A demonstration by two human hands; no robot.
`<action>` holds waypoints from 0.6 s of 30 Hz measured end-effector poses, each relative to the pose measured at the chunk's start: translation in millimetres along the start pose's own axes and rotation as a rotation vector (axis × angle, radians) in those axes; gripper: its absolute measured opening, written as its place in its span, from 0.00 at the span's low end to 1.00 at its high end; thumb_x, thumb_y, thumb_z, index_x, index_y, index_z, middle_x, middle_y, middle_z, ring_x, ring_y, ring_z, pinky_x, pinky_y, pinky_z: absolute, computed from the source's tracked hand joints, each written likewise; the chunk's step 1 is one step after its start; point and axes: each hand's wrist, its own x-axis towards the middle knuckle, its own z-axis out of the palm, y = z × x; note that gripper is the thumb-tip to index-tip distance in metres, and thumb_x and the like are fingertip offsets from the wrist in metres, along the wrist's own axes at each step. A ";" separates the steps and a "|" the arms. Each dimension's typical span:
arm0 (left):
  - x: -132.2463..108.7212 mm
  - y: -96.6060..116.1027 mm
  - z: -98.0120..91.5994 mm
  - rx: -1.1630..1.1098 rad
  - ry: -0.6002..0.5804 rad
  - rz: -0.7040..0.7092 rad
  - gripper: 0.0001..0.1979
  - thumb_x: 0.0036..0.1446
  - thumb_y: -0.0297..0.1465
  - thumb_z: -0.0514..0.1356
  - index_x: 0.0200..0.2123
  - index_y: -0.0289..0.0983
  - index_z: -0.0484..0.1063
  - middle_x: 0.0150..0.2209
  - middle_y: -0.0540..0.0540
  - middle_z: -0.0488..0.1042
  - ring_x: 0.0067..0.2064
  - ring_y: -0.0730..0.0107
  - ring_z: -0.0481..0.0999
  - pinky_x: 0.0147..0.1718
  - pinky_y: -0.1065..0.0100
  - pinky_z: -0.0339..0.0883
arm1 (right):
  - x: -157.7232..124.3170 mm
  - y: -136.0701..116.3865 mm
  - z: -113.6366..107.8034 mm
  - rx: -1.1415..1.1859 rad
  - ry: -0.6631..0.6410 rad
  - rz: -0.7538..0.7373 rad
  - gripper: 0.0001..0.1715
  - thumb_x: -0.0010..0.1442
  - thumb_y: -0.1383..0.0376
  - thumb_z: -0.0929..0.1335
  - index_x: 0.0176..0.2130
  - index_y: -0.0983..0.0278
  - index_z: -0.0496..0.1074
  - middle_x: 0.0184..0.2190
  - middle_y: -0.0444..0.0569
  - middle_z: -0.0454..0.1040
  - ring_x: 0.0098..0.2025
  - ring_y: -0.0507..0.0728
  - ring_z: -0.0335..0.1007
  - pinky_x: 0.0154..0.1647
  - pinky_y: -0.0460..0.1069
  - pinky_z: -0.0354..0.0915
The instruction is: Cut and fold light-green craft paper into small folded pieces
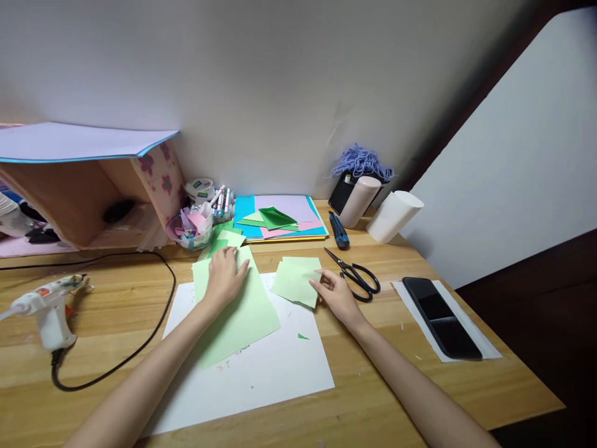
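Note:
My left hand [224,274] rests on the upper part of a large light green sheet of paper [237,323], thumb apart from the fingers, palm down. Between thumb and fingers of my right hand [336,295] is the right edge of smaller light green paper pieces [296,280], which overlap each other. Both greens lie over a white sheet [280,373] on the table. Just beyond my right hand are black-handled scissors [357,275], blades partly apart. A tiny dark green scrap [303,336] lies on the white sheet.
Coloured paper [298,205] is stacked at the back, beside a tub of scraps [191,227] and markers [224,202]. A glue gun [51,311] with its cord lies left, near an open box [158,180]. A blue cutter [339,230], paper rolls [396,214] and a phone [441,317] stand or lie right.

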 end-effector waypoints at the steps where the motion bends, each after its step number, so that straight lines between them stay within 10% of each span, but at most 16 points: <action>1: 4.0 -7.5 -3.5 0.083 -0.011 -0.053 0.23 0.55 0.41 0.52 0.49 0.31 0.61 0.48 0.34 0.64 0.50 0.51 0.62 0.46 0.55 0.55 | 0.3 -0.4 -1.0 0.001 0.004 0.010 0.17 0.49 0.57 0.69 0.36 0.65 0.68 0.23 0.42 0.67 0.23 0.50 0.62 0.22 0.44 0.59; 13: 20.1 -41.5 -45.6 -0.413 -0.750 0.077 0.15 0.40 0.42 0.63 0.28 0.36 0.72 0.26 0.49 0.74 0.29 0.68 0.71 0.25 0.72 0.58 | 7.1 -6.8 1.0 0.153 0.016 0.054 0.21 0.44 0.56 0.72 0.35 0.67 0.69 0.21 0.42 0.66 0.21 0.48 0.60 0.21 0.44 0.59; 15: 21.4 -44.5 -50.5 -0.371 -0.738 0.070 0.14 0.43 0.41 0.61 0.28 0.37 0.73 0.27 0.48 0.75 0.30 0.67 0.72 0.26 0.72 0.59 | 10.5 -10.2 3.5 0.245 0.000 0.066 0.22 0.45 0.56 0.72 0.37 0.66 0.69 0.25 0.44 0.69 0.23 0.49 0.62 0.23 0.43 0.60; 18: 23.4 -48.8 -52.1 -0.138 -0.410 0.011 0.13 0.50 0.39 0.56 0.32 0.36 0.72 0.35 0.44 0.75 0.38 0.61 0.73 0.34 0.67 0.62 | 13.1 -16.3 11.8 0.292 -0.112 0.113 0.22 0.47 0.56 0.71 0.39 0.66 0.68 0.28 0.46 0.71 0.25 0.49 0.65 0.26 0.44 0.63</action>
